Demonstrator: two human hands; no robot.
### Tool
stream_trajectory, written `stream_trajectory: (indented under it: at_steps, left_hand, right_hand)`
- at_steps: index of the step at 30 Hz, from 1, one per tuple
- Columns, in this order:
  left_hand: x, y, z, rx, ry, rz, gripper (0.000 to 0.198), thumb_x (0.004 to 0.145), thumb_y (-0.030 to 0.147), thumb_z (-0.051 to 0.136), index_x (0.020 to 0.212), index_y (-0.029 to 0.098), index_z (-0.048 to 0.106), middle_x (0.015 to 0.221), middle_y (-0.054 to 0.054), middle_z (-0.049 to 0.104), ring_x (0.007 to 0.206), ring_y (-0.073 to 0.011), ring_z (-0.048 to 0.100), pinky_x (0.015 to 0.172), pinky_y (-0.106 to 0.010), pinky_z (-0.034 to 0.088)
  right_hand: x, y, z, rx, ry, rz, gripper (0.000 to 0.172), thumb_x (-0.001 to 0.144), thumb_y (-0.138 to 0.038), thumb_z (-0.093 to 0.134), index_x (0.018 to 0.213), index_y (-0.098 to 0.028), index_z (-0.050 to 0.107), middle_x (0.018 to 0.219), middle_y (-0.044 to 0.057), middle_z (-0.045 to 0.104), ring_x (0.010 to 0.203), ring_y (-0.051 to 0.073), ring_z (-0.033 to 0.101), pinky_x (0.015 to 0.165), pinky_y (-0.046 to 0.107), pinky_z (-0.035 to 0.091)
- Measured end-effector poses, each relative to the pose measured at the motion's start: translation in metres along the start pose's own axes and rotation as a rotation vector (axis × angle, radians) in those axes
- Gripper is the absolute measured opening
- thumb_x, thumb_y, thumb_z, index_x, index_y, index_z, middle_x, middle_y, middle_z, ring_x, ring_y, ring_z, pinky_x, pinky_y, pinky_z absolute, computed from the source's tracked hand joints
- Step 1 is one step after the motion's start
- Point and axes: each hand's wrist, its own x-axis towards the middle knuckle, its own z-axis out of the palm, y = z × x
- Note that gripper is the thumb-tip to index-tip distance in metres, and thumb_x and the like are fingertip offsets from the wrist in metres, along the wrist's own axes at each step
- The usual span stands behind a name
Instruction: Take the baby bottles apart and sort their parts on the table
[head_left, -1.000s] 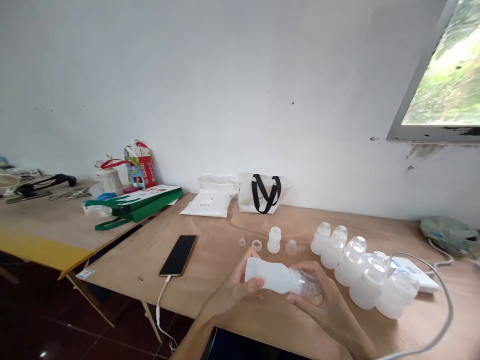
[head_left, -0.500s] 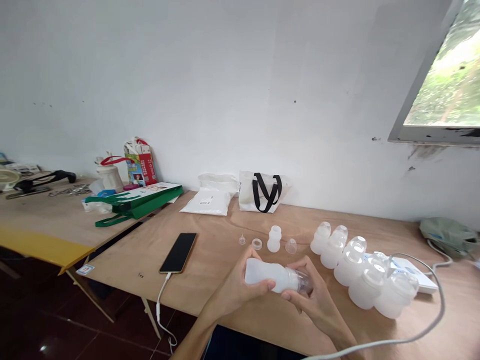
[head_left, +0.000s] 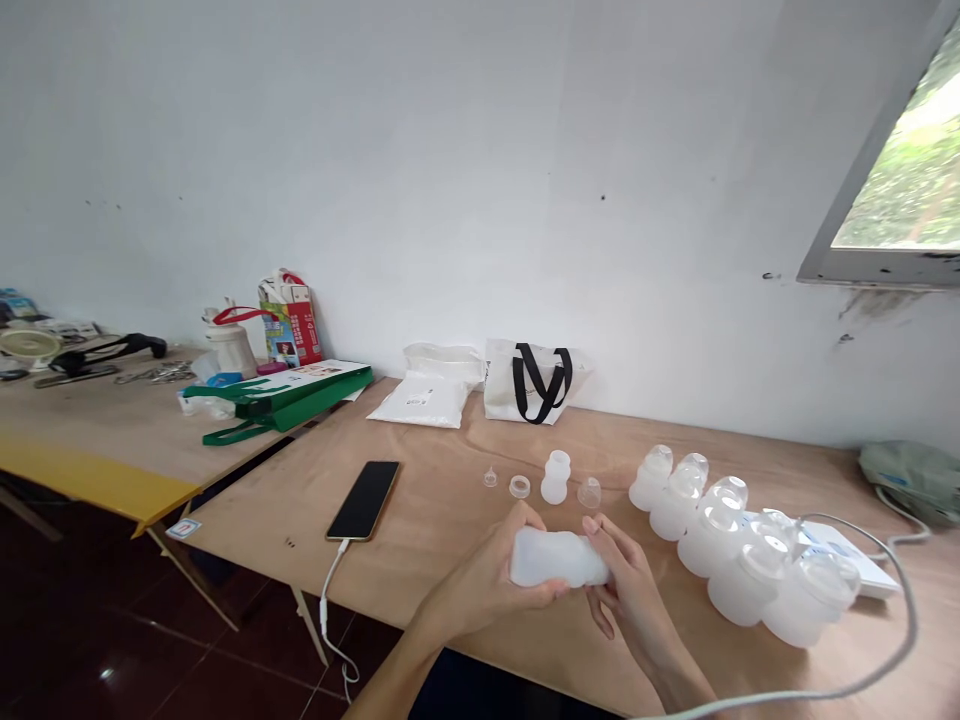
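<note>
A frosted white baby bottle lies sideways between my hands, above the front part of the table. My left hand is wrapped around its base end. At the other end, my right hand grips the bottle's top, hiding the cap. Behind them on the table stand loose parts in a row: a clear nipple, a white ring collar, an open bottle body upright, and a clear dome cap.
Several capped bottles stand in a slanting row at right, beside a white box. A grey cable curves past them. A phone lies at left; a white packet and a tote bag sit by the wall.
My right hand has turned and closed further over the bottle's top, covering the clear cap that showed before. My left hand keeps its hold. The view has shifted slightly left.
</note>
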Motion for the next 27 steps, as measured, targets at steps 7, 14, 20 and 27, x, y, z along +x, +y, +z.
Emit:
stream_trajectory:
  at_steps: [7,14,20,27]
  left_hand:
    - [0.012,-0.013,0.010,-0.024,0.092,0.005,0.045,0.083,0.048,0.077,0.110,0.022,0.052,0.095,0.001,0.056,0.082,-0.0148,0.052,0.068,-0.023,0.040]
    - [0.023,-0.059,0.017,0.409,-0.105,-0.034,0.055,0.088,0.051,0.070,0.134,0.025,0.056,0.136,-0.009,0.060,0.126,-0.0305,0.053,0.106,-0.045,0.040]
    - [0.035,-0.083,0.033,0.680,-0.075,0.121,0.042,0.093,0.043,0.065,0.132,0.028,0.059,0.149,-0.005,0.054,0.136,-0.0282,0.048,0.114,-0.047,0.033]
    - [0.033,-0.081,0.033,0.709,-0.071,0.148,0.039,0.095,0.042,0.064,0.132,0.029,0.059,0.149,-0.004,0.054,0.137,-0.0277,0.048,0.111,-0.045,0.035]
  right_hand:
    - [-0.002,-0.019,-0.029,-0.342,0.111,-0.187,0.042,0.086,-0.062,0.071,0.101,-0.027,0.052,0.058,-0.008,0.054,0.045,0.012,0.049,0.044,0.023,0.045]
    - [-0.012,-0.038,-0.054,-0.567,0.369,-0.318,0.049,0.081,-0.063,0.075,0.107,-0.028,0.051,0.076,-0.004,0.061,0.053,0.013,0.055,0.048,0.025,0.045]
    - [-0.010,-0.048,-0.092,-0.591,0.445,-0.392,0.055,0.077,-0.061,0.078,0.117,-0.028,0.061,0.092,0.003,0.065,0.080,0.023,0.067,0.050,0.026,0.054]
    - [-0.006,-0.044,-0.114,-0.615,0.314,-0.326,0.066,0.074,-0.058,0.082,0.127,-0.030,0.055,0.101,0.007,0.071,0.081,0.025,0.068,0.051,0.029,0.057]
